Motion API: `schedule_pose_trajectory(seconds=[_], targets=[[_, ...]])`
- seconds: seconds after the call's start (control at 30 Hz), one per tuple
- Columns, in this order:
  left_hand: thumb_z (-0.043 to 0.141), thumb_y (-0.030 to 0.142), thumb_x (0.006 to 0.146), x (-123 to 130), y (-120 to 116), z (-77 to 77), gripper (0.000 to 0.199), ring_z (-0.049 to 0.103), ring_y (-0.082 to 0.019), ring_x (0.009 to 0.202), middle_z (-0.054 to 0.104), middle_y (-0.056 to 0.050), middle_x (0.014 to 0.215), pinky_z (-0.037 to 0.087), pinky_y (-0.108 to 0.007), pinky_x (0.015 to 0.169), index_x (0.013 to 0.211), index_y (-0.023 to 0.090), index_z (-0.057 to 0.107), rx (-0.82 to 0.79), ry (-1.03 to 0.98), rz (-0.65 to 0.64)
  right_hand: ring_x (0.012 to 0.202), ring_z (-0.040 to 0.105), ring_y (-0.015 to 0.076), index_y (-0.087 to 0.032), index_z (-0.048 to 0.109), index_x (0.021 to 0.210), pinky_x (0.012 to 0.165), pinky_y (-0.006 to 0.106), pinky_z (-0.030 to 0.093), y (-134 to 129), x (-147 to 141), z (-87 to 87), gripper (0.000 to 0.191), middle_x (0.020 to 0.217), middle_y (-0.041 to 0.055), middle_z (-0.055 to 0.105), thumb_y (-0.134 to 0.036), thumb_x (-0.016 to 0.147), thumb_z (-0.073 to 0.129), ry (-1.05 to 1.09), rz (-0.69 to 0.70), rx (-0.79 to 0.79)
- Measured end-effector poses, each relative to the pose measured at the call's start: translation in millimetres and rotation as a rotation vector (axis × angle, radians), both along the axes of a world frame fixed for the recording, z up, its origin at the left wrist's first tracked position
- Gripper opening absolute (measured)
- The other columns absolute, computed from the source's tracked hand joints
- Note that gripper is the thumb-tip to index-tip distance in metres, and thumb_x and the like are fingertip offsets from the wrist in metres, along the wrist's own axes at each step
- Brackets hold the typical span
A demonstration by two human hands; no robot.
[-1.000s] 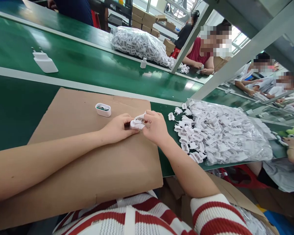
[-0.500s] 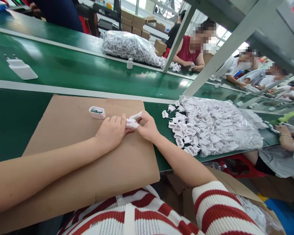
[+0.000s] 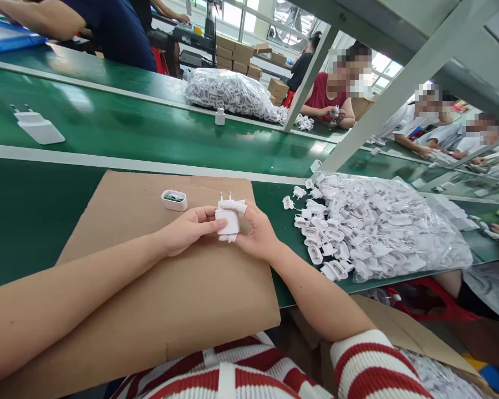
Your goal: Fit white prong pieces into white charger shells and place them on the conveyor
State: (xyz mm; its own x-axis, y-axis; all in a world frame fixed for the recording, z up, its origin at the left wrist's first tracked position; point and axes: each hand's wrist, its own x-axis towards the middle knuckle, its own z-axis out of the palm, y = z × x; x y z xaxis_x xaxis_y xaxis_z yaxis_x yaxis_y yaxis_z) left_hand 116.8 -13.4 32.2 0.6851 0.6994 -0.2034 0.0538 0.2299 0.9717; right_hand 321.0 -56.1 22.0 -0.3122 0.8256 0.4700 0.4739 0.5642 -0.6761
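Both my hands hold one white plug charger point(image 3: 228, 221) over the cardboard sheet point(image 3: 149, 299), its two pins pointing away from me. My left hand point(image 3: 187, 227) grips its left side, thumb across the flat face. Around its right side closes my right hand point(image 3: 260, 230), with white covers on the thumb and a finger. To the left, an open white charger housing point(image 3: 175, 200) lies on the cardboard with a green circuit board showing inside.
A clear bag of white plug housings point(image 3: 391, 227) lies at right, several spilling toward the cardboard. Beyond the white rail, a charger point(image 3: 39, 126) and a small white adapter point(image 3: 220, 116) rest on the green belt point(image 3: 149, 133). A slanted metal post point(image 3: 374, 111) rises at right. Co-workers sit opposite.
The charger in my hands has turned upright, so its flat face and pins now show. My left hand has shifted from covering it to pinching its side. The view has tilted slightly.
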Motion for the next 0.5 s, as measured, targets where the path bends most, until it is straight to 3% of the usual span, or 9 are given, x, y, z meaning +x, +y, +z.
schedule_pose_trajectory(seconds=[0.2, 0.3, 0.43, 0.5], targets=[[0.076, 0.051, 0.087, 0.7, -3.9, -3.7, 0.039, 0.068, -0.026, 0.102, 0.074, -0.009, 0.113, 0.055, -0.038, 0.096, 0.112, 0.021, 0.074, -0.012, -0.065, 0.032, 0.111, 0.063, 0.0246, -0.025, 0.062, 0.124, 0.095, 0.037, 0.053, -6.6, -3.2, -1.6, 0.050, 0.116, 0.0087, 0.066, -0.015, 0.075, 0.067, -0.054, -0.131, 0.022], [0.078, 0.049, 0.086, 2.0, -2.7, -6.0, 0.042, 0.068, -0.027, 0.108, 0.073, -0.009, 0.117, 0.054, -0.038, 0.099, 0.116, 0.021, 0.073, -0.015, -0.065, 0.052, 0.113, 0.062, 0.0253, -0.025, 0.063, 0.124, 0.097, 0.038, 0.052, -3.2, -5.7, -1.2, 0.048, 0.118, 0.0096, 0.066, -0.014, 0.077, 0.066, -0.102, -0.121, -0.035], [0.082, 0.053, 0.080, 5.8, -2.0, 0.4, 0.056, 0.065, -0.031, 0.116, 0.070, -0.011, 0.126, 0.053, -0.042, 0.103, 0.123, 0.020, 0.069, -0.046, 0.008, 0.151, 0.127, 0.056, 0.0262, -0.027, 0.050, 0.144, 0.107, 0.041, 0.047, 8.4, 5.5, 7.6, 0.071, 0.135, 0.0086, 0.061, -0.032, 0.079, 0.078, -0.060, 0.008, -0.103], [0.083, 0.058, 0.077, 8.1, -1.2, 9.9, 0.064, 0.064, -0.032, 0.118, 0.070, -0.012, 0.126, 0.052, -0.044, 0.105, 0.125, 0.019, 0.067, 0.013, 0.067, 0.257, 0.133, 0.051, 0.0276, -0.027, 0.043, 0.149, 0.112, 0.044, 0.043, 14.0, 21.6, 11.4, 0.078, 0.145, 0.0099, 0.055, -0.043, 0.081, 0.078, -0.030, -0.078, -0.095]])
